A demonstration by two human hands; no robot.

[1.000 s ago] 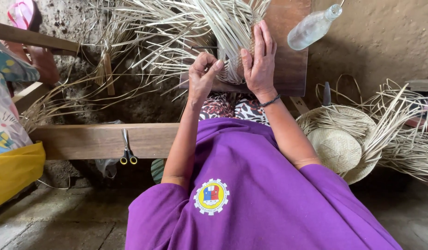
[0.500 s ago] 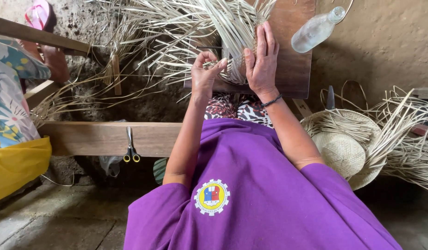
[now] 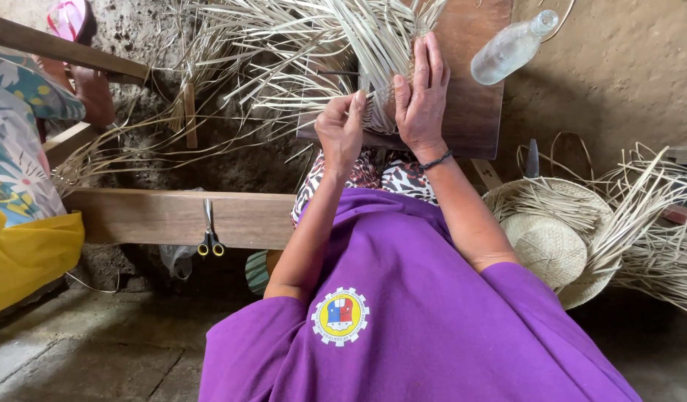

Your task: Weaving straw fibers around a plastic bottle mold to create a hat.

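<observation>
Straw weaving (image 3: 380, 112) resting on wooden board (image 3: 470, 82), loose strands fanning up and left, long axis running away from the body. Left hand (image 3: 342, 130) pinching strands at the weaving's left edge; right hand (image 3: 421, 93) pressed flat, fingers extended, over its right side. Clear bottle (image 3: 513, 48) at the board's upper right corner.

Purple short-sleeved shirt (image 3: 432, 320), round yellow, red and blue badge (image 3: 341, 316) on its chest. Dark thin bracelet (image 3: 437, 160) above shirt, on right wrist. Animal-print garment (image 3: 380, 175) just above shirt.
</observation>
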